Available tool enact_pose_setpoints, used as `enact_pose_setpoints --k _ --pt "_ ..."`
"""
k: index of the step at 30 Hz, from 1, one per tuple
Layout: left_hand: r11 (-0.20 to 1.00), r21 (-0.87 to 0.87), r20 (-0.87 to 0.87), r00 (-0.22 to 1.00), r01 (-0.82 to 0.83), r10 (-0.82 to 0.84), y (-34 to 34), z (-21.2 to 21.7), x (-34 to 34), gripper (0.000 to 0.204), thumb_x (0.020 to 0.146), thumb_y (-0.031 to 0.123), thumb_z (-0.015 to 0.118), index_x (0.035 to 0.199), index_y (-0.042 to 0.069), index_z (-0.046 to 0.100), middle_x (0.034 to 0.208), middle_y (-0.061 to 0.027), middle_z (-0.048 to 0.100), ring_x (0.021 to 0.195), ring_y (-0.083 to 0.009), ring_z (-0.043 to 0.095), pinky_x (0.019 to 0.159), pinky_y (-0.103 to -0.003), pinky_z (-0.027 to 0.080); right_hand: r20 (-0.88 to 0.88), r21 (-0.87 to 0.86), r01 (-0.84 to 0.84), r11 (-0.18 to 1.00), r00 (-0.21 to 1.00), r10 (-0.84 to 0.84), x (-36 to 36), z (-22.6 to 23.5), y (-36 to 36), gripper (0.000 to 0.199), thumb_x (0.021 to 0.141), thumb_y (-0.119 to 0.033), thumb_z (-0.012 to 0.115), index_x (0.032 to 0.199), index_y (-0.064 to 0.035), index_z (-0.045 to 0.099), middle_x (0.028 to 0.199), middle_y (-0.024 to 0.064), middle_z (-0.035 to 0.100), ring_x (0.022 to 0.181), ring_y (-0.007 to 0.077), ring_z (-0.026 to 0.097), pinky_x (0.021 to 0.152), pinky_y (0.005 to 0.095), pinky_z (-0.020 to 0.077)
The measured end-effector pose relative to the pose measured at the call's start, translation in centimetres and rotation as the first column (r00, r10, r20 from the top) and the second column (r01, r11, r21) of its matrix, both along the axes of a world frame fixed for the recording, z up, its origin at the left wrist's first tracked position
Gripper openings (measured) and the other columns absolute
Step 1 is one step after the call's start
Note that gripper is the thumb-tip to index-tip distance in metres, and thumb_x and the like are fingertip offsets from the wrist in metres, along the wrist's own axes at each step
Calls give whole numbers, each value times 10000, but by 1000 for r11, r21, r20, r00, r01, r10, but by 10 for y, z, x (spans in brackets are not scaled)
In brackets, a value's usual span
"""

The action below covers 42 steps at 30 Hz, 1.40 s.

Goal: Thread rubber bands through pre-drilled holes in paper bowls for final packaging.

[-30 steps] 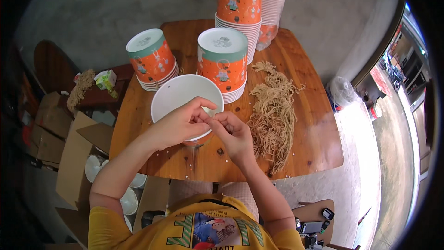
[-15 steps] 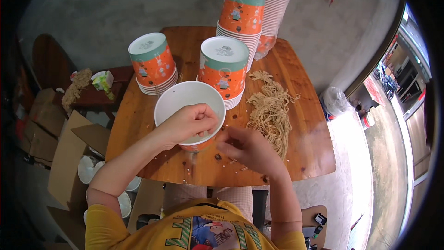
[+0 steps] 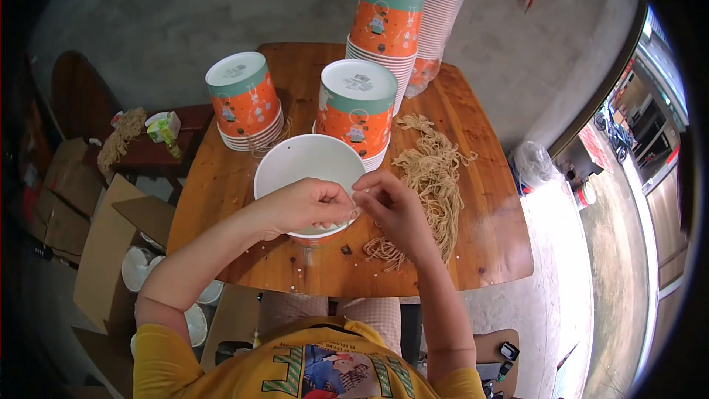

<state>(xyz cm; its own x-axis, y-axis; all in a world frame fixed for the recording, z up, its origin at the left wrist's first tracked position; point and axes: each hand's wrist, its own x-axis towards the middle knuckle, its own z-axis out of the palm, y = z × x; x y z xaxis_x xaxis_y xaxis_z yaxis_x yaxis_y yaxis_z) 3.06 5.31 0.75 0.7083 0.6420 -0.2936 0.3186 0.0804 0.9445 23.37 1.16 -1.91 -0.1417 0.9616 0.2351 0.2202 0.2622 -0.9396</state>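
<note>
Since half a second ago, our right hand point(image 3: 402, 210) has come back from over the table to meet our left, and the open tub point(image 3: 310, 166) has shifted slightly nearer and to the right. Nearest is our yellow shirt point(image 3: 236, 366), at the table's near edge. Our left hand point(image 3: 314, 203) has its fingers curled together at the tub's near right rim; our right thumb and forefinger nearly meet beside them. We cannot tell whether either pinches a strand. The tub, white inside, stands mouth up just beyond our hands, with a small hole near its far left rim. Tan twine point(image 3: 436, 199) lies tangled to the right, loose ends beneath our right wrist; a sleeve or wrist could snag them and drag the heap, and a hard tug at the rim might tip the light tub. White specks dot the brown wooden table point(image 3: 495, 251). Farther back stand upturned orange and green tubs: a left stack point(image 3: 244, 100), a middle stack point(image 3: 358, 114), and a taller far stack point(image 3: 384, 26) beside a plastic-wrapped one. Around us are an open cardboard box point(image 3: 111, 251) at left, a grey wall point(image 3: 221, 7) beyond, and a bright doorway at right.
</note>
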Motion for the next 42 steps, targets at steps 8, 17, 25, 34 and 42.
enact_pose_setpoints --k 8,17,25,34,42 --pt "999 16 21 999 -32 31 -1 1 4 155 933 177 619 976 29 638 904 30 616 803 -37 529 708 -195 431 -24 180 -88 980 995 94 20 -5 -21 135 865 31 596 991 -20 604 900 35 579 761 94 569 620 248 462" --pt "997 70 10 1000 -19 18 -5 4 5 150 929 169 607 960 26 638 890 36 612 826 -36 535 734 -207 441 298 454 36 890 935 -190 8 8 -26 150 807 18 648 951 -25 633 956 112 572 878 285 604 750 371 518" --pt "991 133 -28 1000 -3 7 -6 4 6 147 935 169 598 954 28 632 879 36 606 817 -40 532 736 -210 444 269 400 37 916 950 -156 8 0 -27 143 790 -44 732 900 -30 641 866 84 567 799 255 592 685 342 507" --pt "998 -15 87 994 -68 69 -7 2 6 121 959 104 582 1050 25 599 916 2 610 761 -57 531 663 -208 435 81 292 211 933 967 -243 -28 -8 -47 102 838 -56 725 911 -38 656 804 52 568 606 117 562 556 253 470" --pt "984 -159 157 982 -81 106 -7 9 2 160 938 99 595 1082 32 577 933 -17 597 770 -70 582 649 -213 477 149 480 226 848 931 -333 -28 -22 -49 225 788 -34 741 1004 -78 697 839 46 606 688 169 607 581 284 506"
